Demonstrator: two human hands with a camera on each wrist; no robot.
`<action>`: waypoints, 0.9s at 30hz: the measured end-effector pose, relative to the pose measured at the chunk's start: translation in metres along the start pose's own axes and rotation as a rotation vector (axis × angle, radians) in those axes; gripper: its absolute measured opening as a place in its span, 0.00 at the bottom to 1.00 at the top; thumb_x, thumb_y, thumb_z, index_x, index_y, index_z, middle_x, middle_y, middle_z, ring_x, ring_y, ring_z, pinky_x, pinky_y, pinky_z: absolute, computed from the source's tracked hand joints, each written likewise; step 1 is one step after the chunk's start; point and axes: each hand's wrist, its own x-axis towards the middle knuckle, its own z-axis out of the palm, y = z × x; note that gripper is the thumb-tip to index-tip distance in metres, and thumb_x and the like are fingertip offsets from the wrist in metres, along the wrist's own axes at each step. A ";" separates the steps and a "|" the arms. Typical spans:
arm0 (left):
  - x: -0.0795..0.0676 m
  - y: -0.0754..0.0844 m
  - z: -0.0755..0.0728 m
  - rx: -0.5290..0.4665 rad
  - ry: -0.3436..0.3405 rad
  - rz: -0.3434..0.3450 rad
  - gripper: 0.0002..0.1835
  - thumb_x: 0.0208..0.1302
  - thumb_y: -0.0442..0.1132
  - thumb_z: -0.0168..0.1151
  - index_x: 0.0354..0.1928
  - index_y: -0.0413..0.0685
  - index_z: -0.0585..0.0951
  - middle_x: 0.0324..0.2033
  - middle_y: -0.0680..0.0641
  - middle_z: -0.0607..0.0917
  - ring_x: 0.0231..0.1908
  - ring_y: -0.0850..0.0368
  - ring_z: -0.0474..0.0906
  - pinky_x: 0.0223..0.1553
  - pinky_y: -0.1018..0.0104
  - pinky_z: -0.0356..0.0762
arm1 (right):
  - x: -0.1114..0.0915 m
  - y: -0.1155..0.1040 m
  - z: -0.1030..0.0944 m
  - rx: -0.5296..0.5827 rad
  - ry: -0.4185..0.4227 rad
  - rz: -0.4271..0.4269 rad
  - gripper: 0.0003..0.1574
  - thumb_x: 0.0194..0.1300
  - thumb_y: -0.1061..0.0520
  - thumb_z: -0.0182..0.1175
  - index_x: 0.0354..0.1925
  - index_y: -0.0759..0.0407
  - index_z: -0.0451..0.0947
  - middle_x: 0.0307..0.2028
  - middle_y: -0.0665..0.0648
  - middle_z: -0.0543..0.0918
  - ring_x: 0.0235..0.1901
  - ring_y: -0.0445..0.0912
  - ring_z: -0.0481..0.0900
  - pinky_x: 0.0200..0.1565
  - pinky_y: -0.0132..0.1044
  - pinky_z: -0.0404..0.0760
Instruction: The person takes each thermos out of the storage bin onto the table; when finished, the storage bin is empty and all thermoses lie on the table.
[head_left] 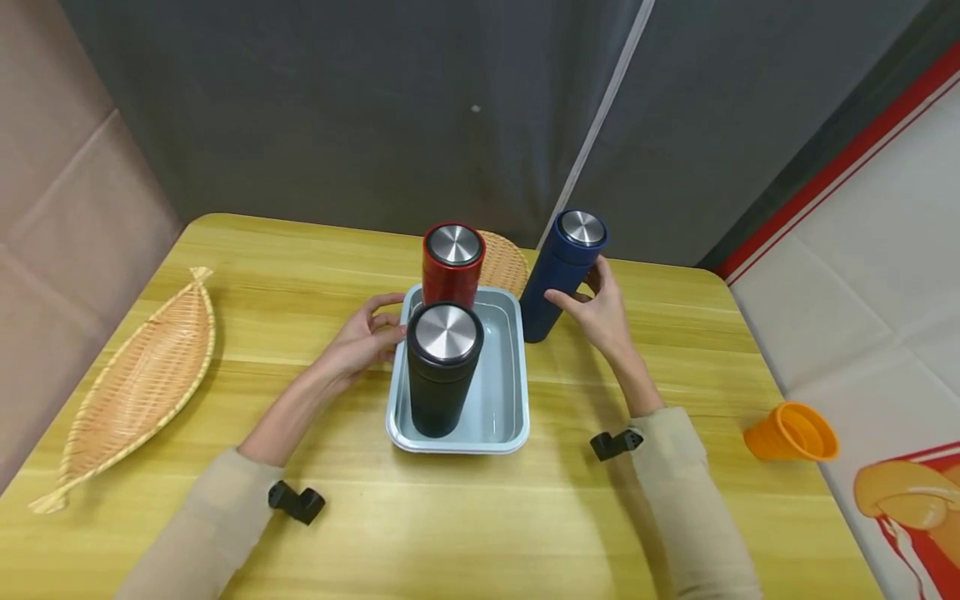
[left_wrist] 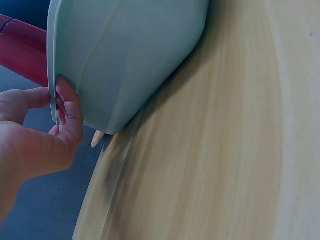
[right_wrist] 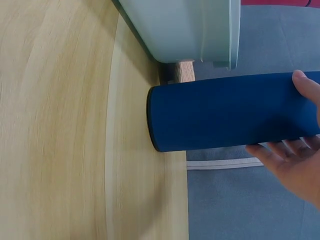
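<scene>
A pale blue tray [head_left: 504,358] stands mid-table with a black thermos [head_left: 442,383] upright at its front left and a red thermos [head_left: 452,279] behind that. My left hand [head_left: 363,342] pinches the tray's left rim; in the left wrist view, thumb and fingers [left_wrist: 71,107] close on the rim from both sides. Just right of the tray, my right hand [head_left: 596,308] grips a blue thermos [head_left: 551,275] around its upper body, below the steel-topped lid. In the right wrist view the blue thermos [right_wrist: 220,112] has its base close over the table, beside the tray wall.
Behind the tray lies a round woven mat [head_left: 504,260], partly hidden. A leaf-shaped wicker basket [head_left: 142,383] lies at the left. An orange cup [head_left: 791,433] is tipped at the table's right edge. A grey curtain [head_left: 360,117] hangs behind the table [head_left: 450,533].
</scene>
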 end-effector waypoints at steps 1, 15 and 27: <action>0.000 0.000 0.000 0.000 0.001 0.002 0.32 0.68 0.31 0.57 0.71 0.50 0.57 0.51 0.39 0.74 0.37 0.52 0.77 0.36 0.62 0.80 | 0.000 0.000 -0.001 0.001 -0.004 -0.001 0.45 0.55 0.70 0.68 0.67 0.72 0.57 0.58 0.70 0.69 0.55 0.59 0.71 0.54 0.57 0.74; 0.000 0.001 0.001 0.004 0.002 0.004 0.32 0.68 0.32 0.57 0.71 0.50 0.57 0.53 0.38 0.74 0.37 0.52 0.77 0.37 0.61 0.80 | -0.005 0.011 -0.007 0.014 -0.014 -0.006 0.45 0.58 0.69 0.66 0.69 0.70 0.56 0.61 0.71 0.69 0.58 0.59 0.70 0.55 0.51 0.75; 0.000 -0.001 0.001 0.002 0.007 0.014 0.32 0.68 0.30 0.55 0.71 0.48 0.57 0.52 0.38 0.73 0.40 0.53 0.77 0.37 0.62 0.80 | -0.014 0.033 -0.018 0.081 -0.015 -0.075 0.45 0.57 0.74 0.64 0.69 0.67 0.57 0.62 0.69 0.69 0.58 0.57 0.71 0.53 0.44 0.78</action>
